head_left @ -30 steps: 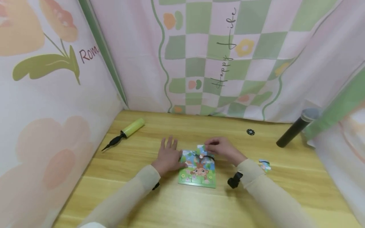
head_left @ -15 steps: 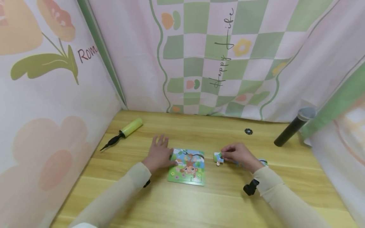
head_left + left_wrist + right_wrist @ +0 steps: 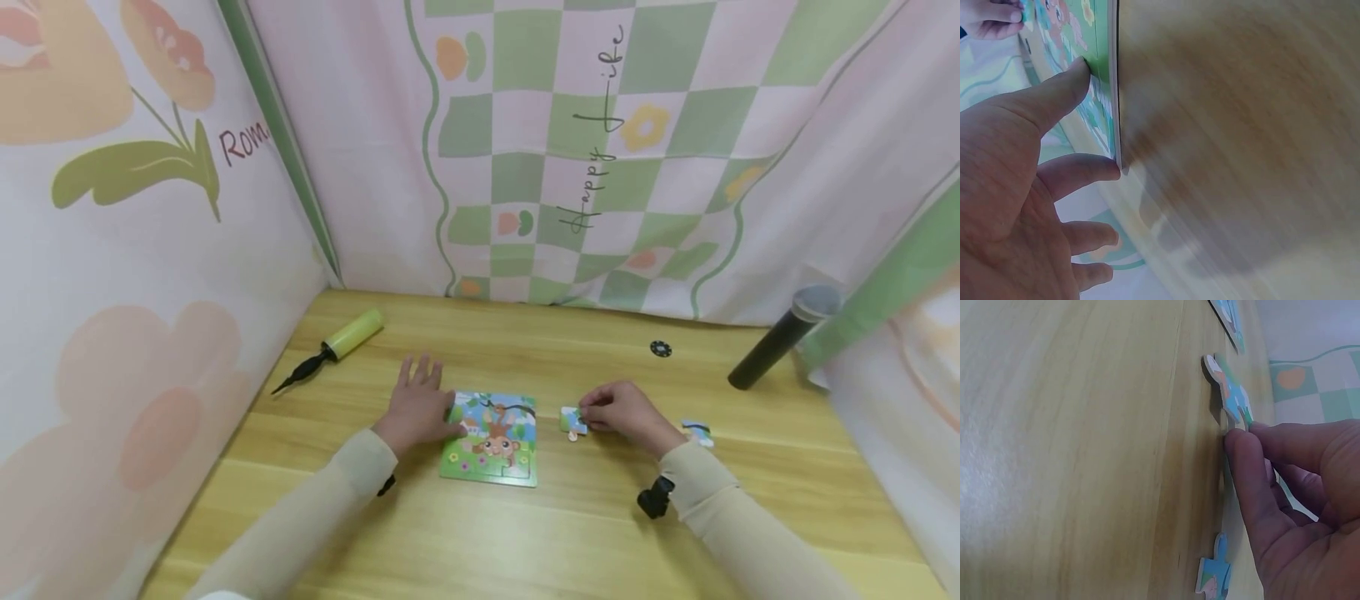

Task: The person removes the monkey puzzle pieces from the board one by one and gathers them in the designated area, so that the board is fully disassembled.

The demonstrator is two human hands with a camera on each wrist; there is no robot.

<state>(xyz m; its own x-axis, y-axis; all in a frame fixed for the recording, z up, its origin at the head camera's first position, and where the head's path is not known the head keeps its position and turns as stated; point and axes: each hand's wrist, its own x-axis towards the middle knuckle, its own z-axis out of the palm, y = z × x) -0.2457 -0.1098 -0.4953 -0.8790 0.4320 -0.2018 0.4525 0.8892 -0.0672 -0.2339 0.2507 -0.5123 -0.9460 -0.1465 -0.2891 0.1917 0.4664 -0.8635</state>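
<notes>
To the right of the puzzle (image 3: 491, 442) on the table (image 3: 465, 533), the right hand (image 3: 626, 412) pinched a piece (image 3: 572, 421); the left hand (image 3: 416, 411), fingers spread, touched the puzzle. Handling single pieces seemed the step, the next move likely needing a controlled release.

Puzzle piece (image 3: 1232, 392) in right hand (image 3: 1300, 540)

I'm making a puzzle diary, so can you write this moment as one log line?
left hand: touches monkey puzzle | right hand: pinches puzzle piece, apart from puzzle | second piece: lies loose on table
</notes>
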